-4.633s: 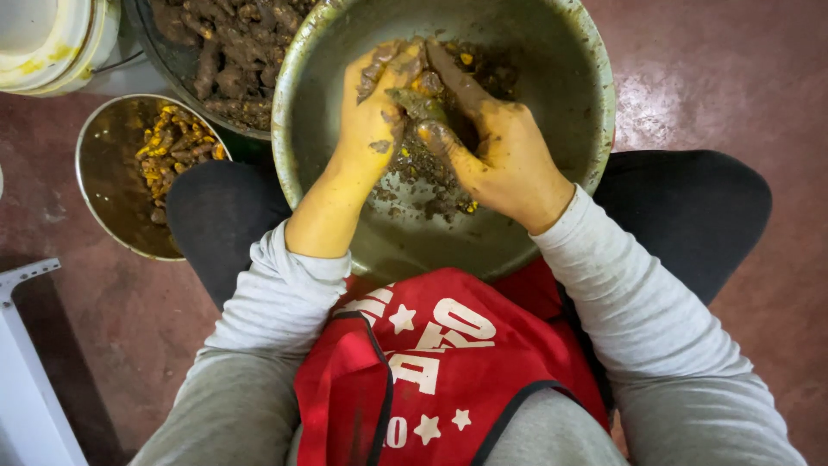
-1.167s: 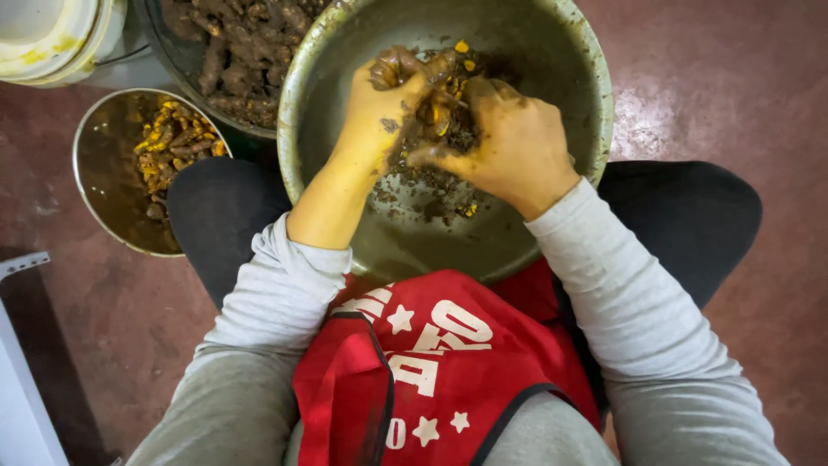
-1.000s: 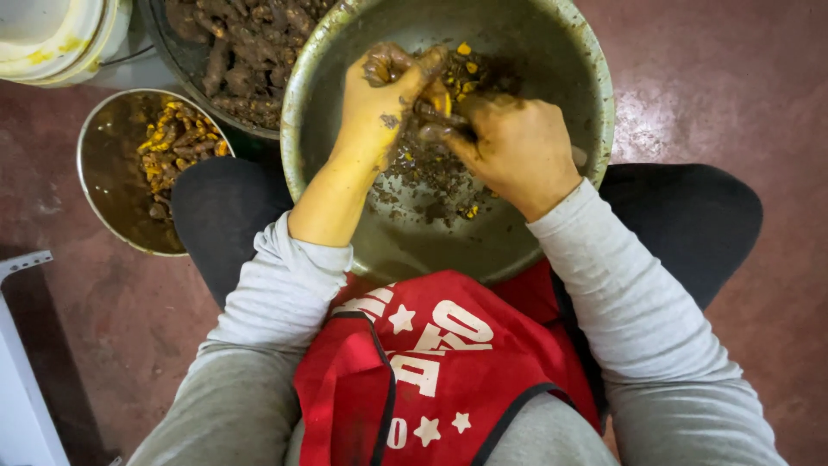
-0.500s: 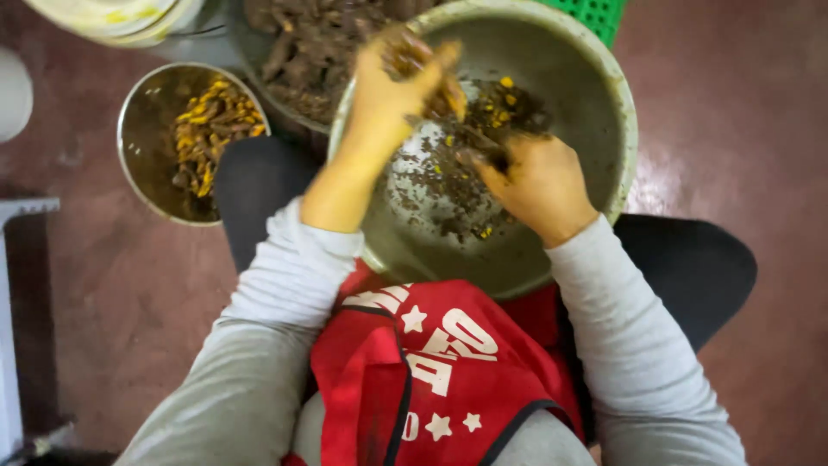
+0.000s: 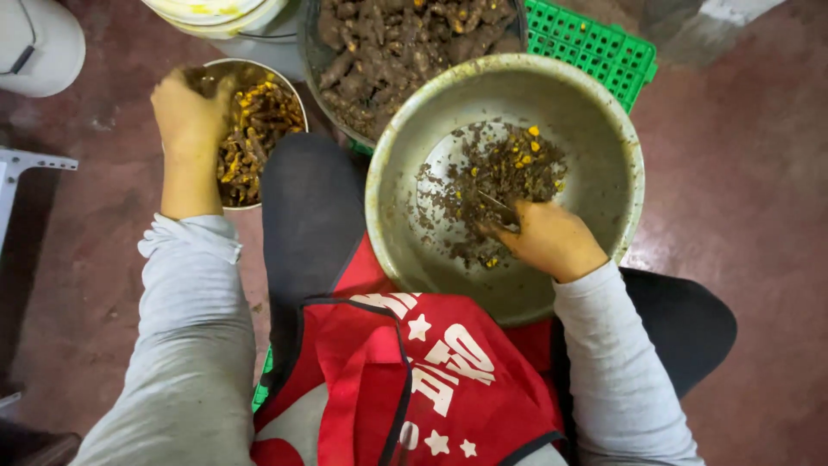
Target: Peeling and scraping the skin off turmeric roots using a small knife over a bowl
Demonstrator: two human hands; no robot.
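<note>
My left hand (image 5: 185,108) reaches out over a small steel bowl (image 5: 226,66) of yellow-orange peeled root pieces (image 5: 259,125). Its fingers curl downward, and what they hold is hidden. My right hand (image 5: 552,243) rests inside a large steel bowl (image 5: 599,177) on my lap. It is closed on a thin metal blade (image 5: 498,208) that points into the brown peelings and yellow bits (image 5: 496,168) on the bowl's bottom.
A dark tub of unpeeled brown roots (image 5: 397,43) stands beyond the bowls on a green plastic crate (image 5: 595,52). A white bucket (image 5: 228,15) is at the top, a white rounded object (image 5: 34,43) at top left, and a white metal frame (image 5: 26,162) at the left edge. A red apron (image 5: 405,371) covers my lap.
My left hand has left the large bowl and swung left to the small bowl. The right hand stayed in the large bowl and dropped lower. The view shifted right and down.
</note>
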